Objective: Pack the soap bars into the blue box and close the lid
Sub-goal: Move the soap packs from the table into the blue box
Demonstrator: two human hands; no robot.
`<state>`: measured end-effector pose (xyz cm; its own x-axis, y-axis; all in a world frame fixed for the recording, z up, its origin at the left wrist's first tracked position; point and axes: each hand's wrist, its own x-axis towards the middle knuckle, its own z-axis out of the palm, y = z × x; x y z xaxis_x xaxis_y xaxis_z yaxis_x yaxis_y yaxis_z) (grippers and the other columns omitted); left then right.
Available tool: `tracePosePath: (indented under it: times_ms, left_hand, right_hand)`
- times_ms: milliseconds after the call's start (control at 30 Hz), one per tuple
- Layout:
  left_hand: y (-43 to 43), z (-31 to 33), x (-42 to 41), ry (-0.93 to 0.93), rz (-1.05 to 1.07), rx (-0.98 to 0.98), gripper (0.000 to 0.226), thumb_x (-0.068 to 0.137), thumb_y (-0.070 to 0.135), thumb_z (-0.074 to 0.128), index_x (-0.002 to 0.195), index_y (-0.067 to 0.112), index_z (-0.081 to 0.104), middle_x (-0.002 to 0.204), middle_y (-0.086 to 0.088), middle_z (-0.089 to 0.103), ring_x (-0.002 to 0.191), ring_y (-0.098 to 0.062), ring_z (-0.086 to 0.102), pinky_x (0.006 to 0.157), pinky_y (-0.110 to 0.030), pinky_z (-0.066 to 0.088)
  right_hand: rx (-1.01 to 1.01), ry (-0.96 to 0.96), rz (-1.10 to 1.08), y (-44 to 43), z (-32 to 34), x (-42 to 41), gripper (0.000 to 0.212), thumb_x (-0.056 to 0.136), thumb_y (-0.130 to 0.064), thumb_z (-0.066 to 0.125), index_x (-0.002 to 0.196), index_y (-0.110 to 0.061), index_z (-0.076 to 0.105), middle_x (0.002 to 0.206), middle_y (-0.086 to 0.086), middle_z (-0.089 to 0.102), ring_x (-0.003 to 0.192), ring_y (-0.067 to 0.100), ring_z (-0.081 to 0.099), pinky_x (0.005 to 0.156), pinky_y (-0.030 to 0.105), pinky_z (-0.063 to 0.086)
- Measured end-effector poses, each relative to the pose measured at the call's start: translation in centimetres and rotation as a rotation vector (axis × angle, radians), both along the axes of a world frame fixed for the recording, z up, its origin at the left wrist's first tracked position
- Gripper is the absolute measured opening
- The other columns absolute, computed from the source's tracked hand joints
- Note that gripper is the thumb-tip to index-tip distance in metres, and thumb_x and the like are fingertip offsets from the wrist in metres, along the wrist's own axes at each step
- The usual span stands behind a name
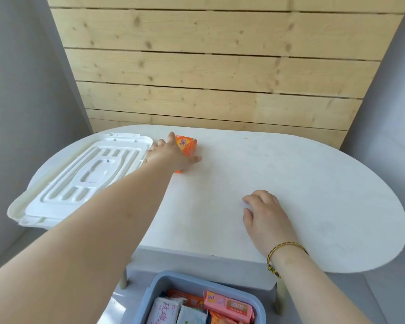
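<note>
An orange wrapped soap bar [187, 144] lies near the far edge of the white oval table [314, 183]. My left hand [167, 153] reaches across and wraps around it, thumb on the right side and fingers on the left. My right hand [266, 212] rests on the tabletop with fingers curled and nothing in it. The blue box [159, 285] stands on the floor below the table's near edge, holding several wrapped soap bars [229, 306] in pink, orange and white. The white lid [79, 174] lies upside down on the table's left end.
A wooden plank wall [208, 66] stands right behind the table. Grey walls flank both sides. The lid overhangs the table's left edge. Table legs [124, 280] stand beside the blue box.
</note>
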<state>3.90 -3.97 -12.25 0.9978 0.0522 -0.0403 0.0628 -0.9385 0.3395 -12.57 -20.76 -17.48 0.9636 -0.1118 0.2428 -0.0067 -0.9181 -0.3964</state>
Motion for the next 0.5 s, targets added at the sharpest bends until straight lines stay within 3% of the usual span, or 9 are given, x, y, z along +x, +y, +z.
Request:
tracePosePath:
  times_ms: [267, 500]
  left_hand:
    - [0.9, -1.2, 1.8, -0.034, -0.016, -0.065, 0.081, 0.073, 0.031, 0.067, 0.135, 0.013, 0.019, 0.129, -0.019, 0.044, 0.120, -0.036, 0.041, 0.084, -0.037, 0.039]
    - [2.4, 1.7, -1.7, -0.084, -0.213, -0.178, 0.073, 0.072, 0.031, 0.070, 0.130, 0.016, 0.028, 0.120, -0.009, 0.054, 0.102, -0.030, 0.052, 0.075, -0.029, 0.038]
  right_hand:
    - [-0.006, -0.024, 0.024, -0.1, -0.3, 0.1, 0.035, 0.093, -0.018, 0.035, 0.126, -0.016, 0.047, 0.128, -0.003, 0.042, 0.122, 0.013, 0.032, 0.093, 0.017, 0.026]
    - [0.014, -0.023, -0.002, 0.1, 0.2, -0.1, 0.044, 0.091, -0.020, 0.043, 0.134, -0.014, 0.036, 0.137, 0.002, 0.041, 0.127, 0.018, 0.033, 0.094, 0.018, 0.021]
